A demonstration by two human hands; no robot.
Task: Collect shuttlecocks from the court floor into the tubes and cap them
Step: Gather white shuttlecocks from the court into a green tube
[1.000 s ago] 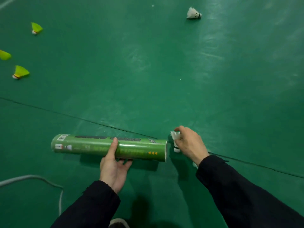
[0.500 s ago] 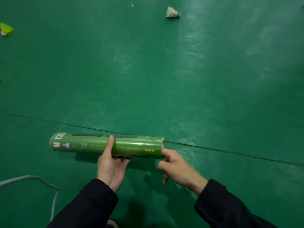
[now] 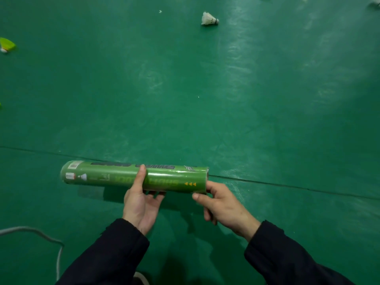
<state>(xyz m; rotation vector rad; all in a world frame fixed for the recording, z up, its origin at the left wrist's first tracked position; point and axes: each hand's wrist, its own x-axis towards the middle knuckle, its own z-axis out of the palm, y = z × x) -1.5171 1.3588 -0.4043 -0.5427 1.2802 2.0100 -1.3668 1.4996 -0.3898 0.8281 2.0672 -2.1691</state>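
While the left hand [image 3: 141,204] wraps the tube [image 3: 133,177] at mid-length, thumb over the top, the right hand [image 3: 222,204] pinches its open end, level above the floor [image 3: 246,99]. Light, thin-walled, glossy, it probably dents if squeezed; hold it mid-body. A white shuttlecock [image 3: 209,18] lies near the far edge.

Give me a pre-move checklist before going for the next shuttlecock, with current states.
1. Left hand holds green tube: ok, thumb over it.
2. Right hand free to pick: not ok, fingers at the tube's open end.
3. Last shuttlecock seated inside: cannot tell, interior hidden.
4. Next target in view: ok, white shuttlecock lies ahead on the floor.
5. Yellow-green shuttlecock remaining: ok, at the left edge.
6. Grey cable by the left sleeve: cannot tell if it snags.
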